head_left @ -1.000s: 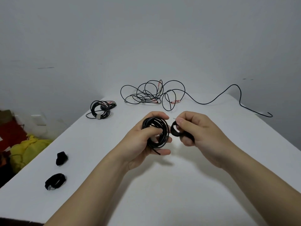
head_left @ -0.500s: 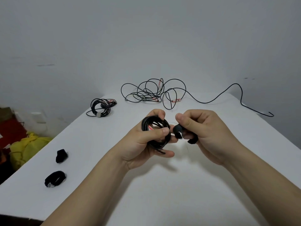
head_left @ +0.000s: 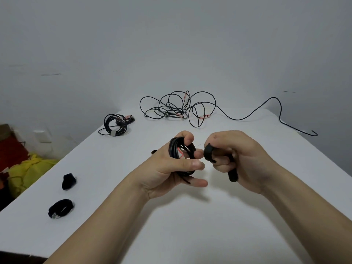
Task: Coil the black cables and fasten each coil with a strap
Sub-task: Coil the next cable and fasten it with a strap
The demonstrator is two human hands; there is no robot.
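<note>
Task stands roughly midway, by judgement. One small coil of thin black cable [head_left: 115, 123] lies at the far left of the white worktop [head_left: 190, 229], a pale band [head_left: 113, 133] across its near edge, so it reads as finished. At the far middle a loose tangle of black cable [head_left: 174, 108] with red-marked tags is uncoiled, its tail running off to the right edge. Two spare black fabric straps [head_left: 68, 181] [head_left: 61, 208] lie well apart from the hands at the near left. A yellow bag [head_left: 28, 168] sits on the floor beyond that edge. The second coil of black cable [head_left: 180, 149] is held above the middle of the worktop in the left hand [head_left: 163, 174]. Its fingers [head_left: 193, 165] are curled through and around the turns, thumb pressing across the front, one finger hooked over the top, a short cable end poking out below. The right hand [head_left: 247, 161] is just beside it, fingers [head_left: 222, 164] curled tight on a black fabric strap [head_left: 209, 154]. One strap end is up by the coil, the other sticks out under the palm. The strap is not yet around the coil, and whether it touches the cable cannot be told. Left to do: bind this coil, then coil and strap the tangle.
</note>
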